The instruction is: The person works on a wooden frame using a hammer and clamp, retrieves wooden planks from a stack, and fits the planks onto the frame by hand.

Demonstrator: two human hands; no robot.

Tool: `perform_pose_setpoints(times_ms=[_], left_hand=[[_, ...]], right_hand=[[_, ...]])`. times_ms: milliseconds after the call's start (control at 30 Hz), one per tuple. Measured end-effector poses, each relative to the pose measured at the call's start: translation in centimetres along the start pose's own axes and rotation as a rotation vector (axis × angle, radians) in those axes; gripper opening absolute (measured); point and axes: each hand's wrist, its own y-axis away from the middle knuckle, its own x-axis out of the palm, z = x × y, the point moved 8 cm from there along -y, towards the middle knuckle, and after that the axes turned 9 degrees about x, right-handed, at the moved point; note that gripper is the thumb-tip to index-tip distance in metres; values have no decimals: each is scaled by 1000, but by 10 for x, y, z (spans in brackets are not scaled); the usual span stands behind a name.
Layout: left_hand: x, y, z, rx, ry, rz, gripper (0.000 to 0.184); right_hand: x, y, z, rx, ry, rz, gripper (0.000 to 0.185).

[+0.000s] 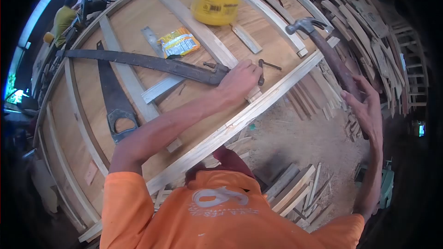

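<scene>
My left hand is closed around the screw end of a long, dark bar clamp, whose T-handle sticks out past my fingers. The clamp stretches left across a wooden framed panel. In my right hand, off the panel's right edge, is a claw hammer, gripped low on its handle with its head up by the frame corner. A handsaw lies under the clamp bar on the left. An orange-yellow packet and a yellow plastic tub rest beyond the clamp.
Stacked wood strips fill the right background, and offcuts lie on the dusty floor near my body. A loose wood piece sits on the panel. At the far left is a person in a yellow shirt.
</scene>
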Motion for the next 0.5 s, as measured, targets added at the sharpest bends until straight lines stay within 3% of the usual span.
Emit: perform_pose_setpoints(times_ms=[200,367,433,500], left_hand=[[6,-4,13,-52,15,-54,29],[5,-8,24,-81,80,23,33],[-18,15,30,-142,79,-59,35],[-83,62,14,-236,26,-224,18]], right_hand=[[9,9,11,31,67,111,53],[15,15,17,-155,251,169,57],[28,23,30,-282,272,219,57],[43,37,55,-363,192,280,56]])
